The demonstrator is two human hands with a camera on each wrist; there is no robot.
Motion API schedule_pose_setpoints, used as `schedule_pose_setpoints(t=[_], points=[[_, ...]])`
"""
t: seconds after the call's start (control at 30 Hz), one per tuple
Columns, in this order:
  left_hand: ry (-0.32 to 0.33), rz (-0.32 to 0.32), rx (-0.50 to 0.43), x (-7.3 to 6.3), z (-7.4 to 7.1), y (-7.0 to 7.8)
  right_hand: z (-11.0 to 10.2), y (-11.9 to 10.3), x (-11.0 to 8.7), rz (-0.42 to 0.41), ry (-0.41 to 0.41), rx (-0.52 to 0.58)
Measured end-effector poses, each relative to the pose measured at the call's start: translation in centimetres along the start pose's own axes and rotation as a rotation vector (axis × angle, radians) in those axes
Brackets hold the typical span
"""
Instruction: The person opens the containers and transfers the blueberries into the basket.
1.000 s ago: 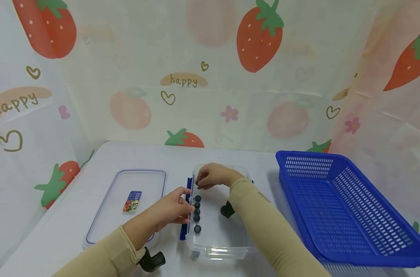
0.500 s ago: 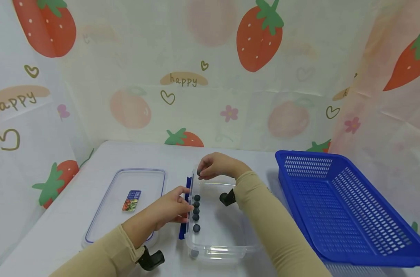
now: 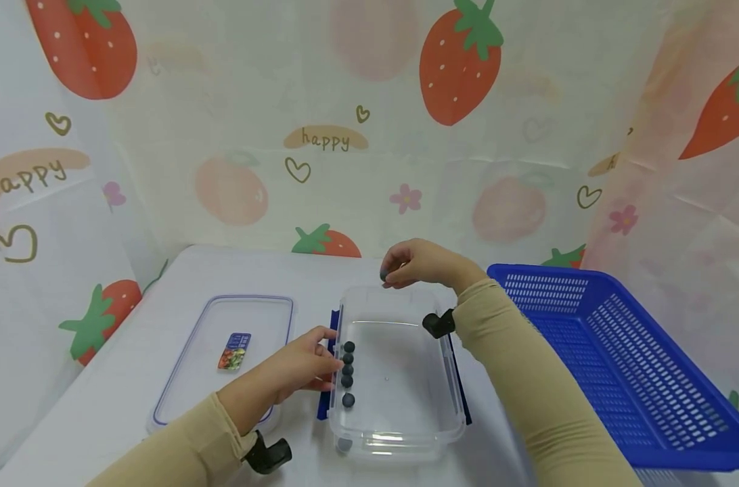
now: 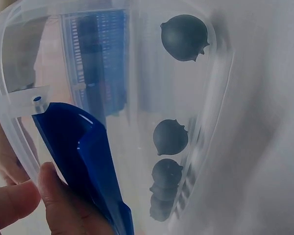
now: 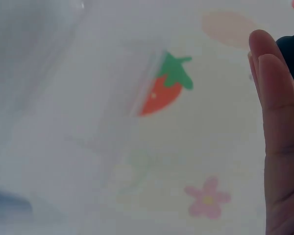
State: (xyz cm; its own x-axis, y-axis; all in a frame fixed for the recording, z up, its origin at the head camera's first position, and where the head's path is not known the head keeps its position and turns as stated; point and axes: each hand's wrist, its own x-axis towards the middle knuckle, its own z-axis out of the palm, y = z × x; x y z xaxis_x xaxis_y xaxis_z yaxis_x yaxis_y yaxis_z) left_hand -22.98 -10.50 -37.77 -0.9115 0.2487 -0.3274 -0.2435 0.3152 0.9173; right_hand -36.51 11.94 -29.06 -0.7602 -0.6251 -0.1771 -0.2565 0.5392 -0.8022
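Beyond the far end of the clear box (image 3: 400, 389), my right hand (image 3: 430, 264) pinches one dark berry (image 3: 384, 275) between its fingertips. The right wrist view shows the berry well caught, its little crown poking up. As I judge it, the step in hand is moving this one berry, and a light touch suits it: enough pressure that the round skin can't roll out, not so much that it splits.

Inside the clear box, five more dark berries (image 3: 348, 370) lie along its left wall, most in a close row, with the nearest one a little apart. If I work near them, I'd do best to come in from above, one at a time, since a nudge could well set them rolling across the smooth floor.

My left hand (image 3: 302, 360) lies at the left rim of the clear box, beside the blue clip (image 4: 81, 156), thumb and finger close together; I cannot tell whether they clamp the wall or merely rest there. Either way, gentle sideways steadiness should serve better than a push.

The lid (image 3: 260, 379) lies on the surface left of the clear box, and the blue basket (image 3: 613, 379) is to its right, so my right sleeve wants room on that side.
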Motion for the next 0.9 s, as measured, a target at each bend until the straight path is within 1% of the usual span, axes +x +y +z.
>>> schedule_pose_setpoints(t=[0.13,0.3,0.43,0.53,0.7,0.9], points=[[0.002,0.005,0.006,0.0,0.0,0.0,-2.6,0.4,-2.0,-0.013,0.052,-0.004],[0.001,0.005,0.009,0.0,0.1,0.0,-5.4,1.9,-4.7,-0.007,0.112,-0.005],[0.0,0.003,0.005,-0.1,0.1,0.1,-7.5,3.7,-7.1,0.013,0.184,0.038],[0.001,0.0,0.005,-0.1,0.1,0.2,-8.9,5.0,-8.9,0.035,0.246,0.094],[-0.003,0.0,0.006,0.1,0.1,0.1,-10.6,7.3,-11.3,0.087,0.303,0.167],[-0.001,-0.005,0.014,0.1,0.1,0.1,-11.2,9.7,-12.6,0.168,0.339,0.204]])
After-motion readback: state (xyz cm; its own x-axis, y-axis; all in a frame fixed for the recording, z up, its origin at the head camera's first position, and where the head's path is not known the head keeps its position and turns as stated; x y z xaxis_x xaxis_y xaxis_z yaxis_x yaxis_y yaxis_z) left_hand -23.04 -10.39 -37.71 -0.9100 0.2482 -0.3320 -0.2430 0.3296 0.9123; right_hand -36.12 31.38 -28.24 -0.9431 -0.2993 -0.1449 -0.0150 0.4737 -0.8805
